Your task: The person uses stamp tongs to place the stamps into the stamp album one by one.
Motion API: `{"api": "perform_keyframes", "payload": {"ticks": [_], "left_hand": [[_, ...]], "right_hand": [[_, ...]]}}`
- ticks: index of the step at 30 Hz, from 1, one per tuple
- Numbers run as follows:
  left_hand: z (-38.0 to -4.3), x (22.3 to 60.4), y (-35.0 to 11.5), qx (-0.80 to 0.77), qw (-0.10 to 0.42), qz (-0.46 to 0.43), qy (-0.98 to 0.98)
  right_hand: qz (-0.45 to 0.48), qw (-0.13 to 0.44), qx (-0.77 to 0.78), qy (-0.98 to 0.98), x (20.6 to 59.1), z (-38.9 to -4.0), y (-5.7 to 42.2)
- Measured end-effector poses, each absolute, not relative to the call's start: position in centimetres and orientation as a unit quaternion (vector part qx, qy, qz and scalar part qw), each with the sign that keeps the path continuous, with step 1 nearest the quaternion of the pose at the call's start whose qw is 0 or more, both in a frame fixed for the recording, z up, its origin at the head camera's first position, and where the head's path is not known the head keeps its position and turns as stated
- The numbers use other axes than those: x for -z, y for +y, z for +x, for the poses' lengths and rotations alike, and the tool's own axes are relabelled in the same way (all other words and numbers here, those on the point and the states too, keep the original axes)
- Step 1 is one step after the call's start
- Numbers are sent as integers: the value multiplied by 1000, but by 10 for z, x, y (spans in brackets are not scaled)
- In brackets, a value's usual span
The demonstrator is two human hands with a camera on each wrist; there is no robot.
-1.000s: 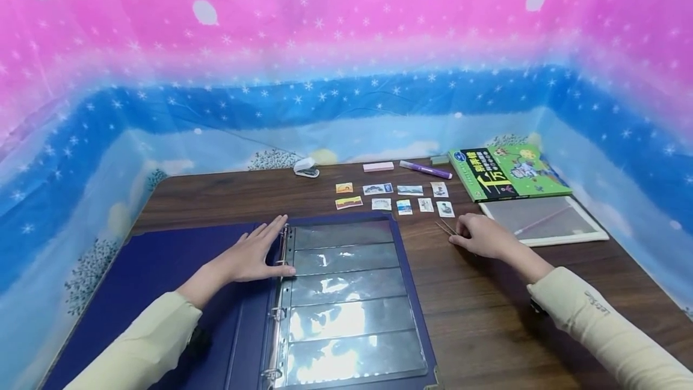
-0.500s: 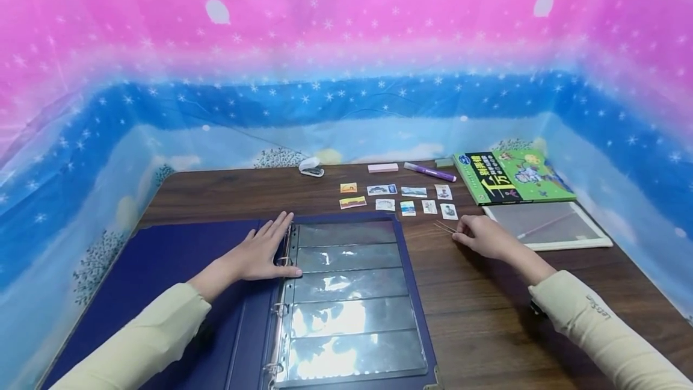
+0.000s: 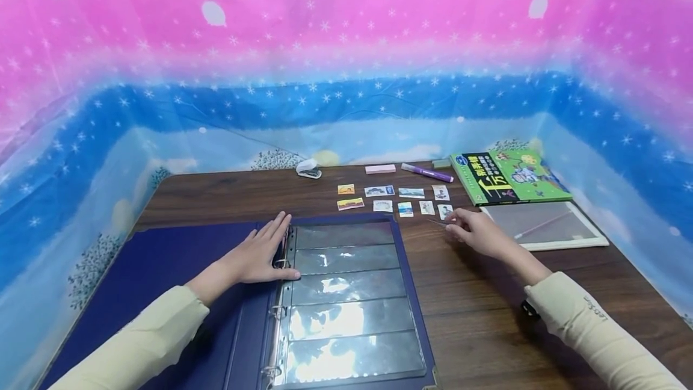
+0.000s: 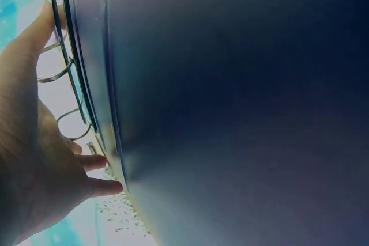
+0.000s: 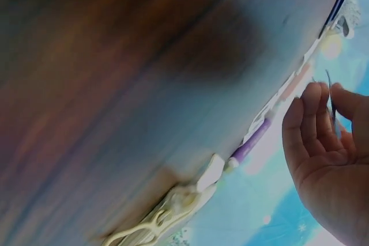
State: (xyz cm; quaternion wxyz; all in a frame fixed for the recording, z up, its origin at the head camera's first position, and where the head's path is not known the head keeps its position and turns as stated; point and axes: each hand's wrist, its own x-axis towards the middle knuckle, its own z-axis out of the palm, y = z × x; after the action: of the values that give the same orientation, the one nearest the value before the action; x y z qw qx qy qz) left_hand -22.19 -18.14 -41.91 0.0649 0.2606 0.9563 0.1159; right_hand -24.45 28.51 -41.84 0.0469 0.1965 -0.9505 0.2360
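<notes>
A dark blue ring-binder album [image 3: 157, 281] lies spread on the table, a clear pocket page [image 3: 346, 284] on its right side. Across the album's rings rests my left hand [image 3: 254, 257], fingers straight and spread, thumb over the page edge. My right hand [image 3: 482, 233] pinches thin metal tweezers [image 3: 437, 222] between thumb and fingers; they also show in the right wrist view as metal tweezers [image 5: 332, 105]. Several small stamps lie in two rows beyond the album. The hand's fingertips overlap the rightmost front-row stamp [image 3: 444, 210], partly hiding it.
At the back stand a white stapler [image 3: 308, 168], a pink-and-white eraser-like block [image 3: 380, 169] and a purple marker [image 3: 428, 173]. To the right lie a green book [image 3: 514, 179] and a white-edged mesh pouch [image 3: 547, 224] with a pen-like stick in it.
My right hand has moved slightly forward and left with the tweezers, up to the rightmost front-row stamp. My left hand stays on the album's rings.
</notes>
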Motion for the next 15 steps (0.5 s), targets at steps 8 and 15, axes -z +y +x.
{"api": "perform_keyframes", "payload": {"ticks": [8, 15], "left_hand": [[-223, 418, -181, -131, 64, 275, 950], [-222, 416, -182, -129, 63, 277, 950]], "right_hand": [[186, 104, -226, -950, 415, -249, 276], [153, 98, -229, -956, 417, -256, 275]]}}
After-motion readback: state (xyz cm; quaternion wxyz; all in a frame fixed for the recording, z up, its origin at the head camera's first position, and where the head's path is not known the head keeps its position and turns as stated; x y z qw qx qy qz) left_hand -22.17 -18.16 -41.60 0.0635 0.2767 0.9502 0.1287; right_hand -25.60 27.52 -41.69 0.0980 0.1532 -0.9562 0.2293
